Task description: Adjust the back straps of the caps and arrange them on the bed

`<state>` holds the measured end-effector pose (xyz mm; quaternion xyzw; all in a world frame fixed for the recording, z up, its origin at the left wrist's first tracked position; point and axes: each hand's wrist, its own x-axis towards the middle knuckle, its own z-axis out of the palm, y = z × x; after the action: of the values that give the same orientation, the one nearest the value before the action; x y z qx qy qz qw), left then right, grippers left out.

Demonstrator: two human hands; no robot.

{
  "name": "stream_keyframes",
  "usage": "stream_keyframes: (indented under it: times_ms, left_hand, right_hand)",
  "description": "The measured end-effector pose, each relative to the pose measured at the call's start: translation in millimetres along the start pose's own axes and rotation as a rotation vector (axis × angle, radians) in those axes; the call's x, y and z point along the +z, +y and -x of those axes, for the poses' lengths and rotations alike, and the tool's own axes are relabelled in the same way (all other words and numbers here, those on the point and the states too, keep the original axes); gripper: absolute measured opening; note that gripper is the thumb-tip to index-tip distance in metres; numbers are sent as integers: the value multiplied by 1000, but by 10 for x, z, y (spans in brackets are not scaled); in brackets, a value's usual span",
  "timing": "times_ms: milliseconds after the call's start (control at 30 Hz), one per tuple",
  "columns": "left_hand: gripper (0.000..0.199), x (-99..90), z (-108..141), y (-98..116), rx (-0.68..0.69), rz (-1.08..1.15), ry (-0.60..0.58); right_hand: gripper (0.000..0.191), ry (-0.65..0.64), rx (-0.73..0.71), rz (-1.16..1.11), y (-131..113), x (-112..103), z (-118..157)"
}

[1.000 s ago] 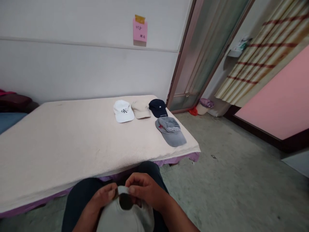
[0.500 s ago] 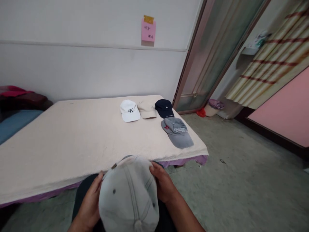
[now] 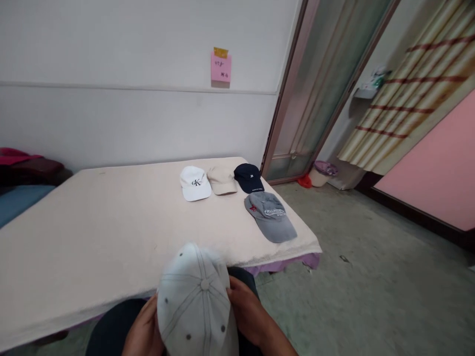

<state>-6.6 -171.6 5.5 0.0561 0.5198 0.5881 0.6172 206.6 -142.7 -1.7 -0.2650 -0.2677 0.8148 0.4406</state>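
A pale grey baseball cap [image 3: 196, 301] is held over my lap, its crown and top button facing up toward me. My left hand [image 3: 144, 329] is closed on its left side, and my right hand [image 3: 248, 309] grips the right side; the fingertips of both are hidden by the cap. On the bed beyond lie a white cap with black letters [image 3: 195, 184], a beige cap [image 3: 221, 181] and a navy cap [image 3: 249, 178] in a row. Nearer, at the right corner, rests a darker grey cap [image 3: 270, 216] with white lettering.
The caps lie on a bed with a cream cover [image 3: 111, 232]. A pink note [image 3: 221, 68] is taped to the white wall. To the right are a sliding glass door [image 3: 315, 99], a bin [image 3: 321, 174] and a striped curtain [image 3: 411, 99]. Dark bundled cloth [image 3: 29, 170] sits at the far left.
The pale grey cap has tipped so its top button shows higher, with its crown more upright. Both hands keep hold of it. My view has tilted up slightly.
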Motion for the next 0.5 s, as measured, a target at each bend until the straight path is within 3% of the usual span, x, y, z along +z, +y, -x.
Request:
stream_keyframes:
  times_ms: [100, 233, 367, 433, 500]
  left_hand:
    - [14, 119, -151, 29, -24, 8, -90]
    - [22, 437, -437, 141, 2, -6, -232]
    - [28, 925, -889, 359, 173, -128, -303]
    - [30, 1149, -1174, 405, 226, -158, -308]
    - [29, 1302, -1457, 354, 252, -192, -280]
  right_hand:
    - [21, 96, -26, 57, -20, -65, -67]
    - [22, 127, -187, 127, -302, -98, -328]
    - [27, 126, -344, 223, -672, -215, -768]
    - [30, 200, -422, 320, -815, -360, -1057]
    - [32, 352, -512, 500, -909, -567, -1353]
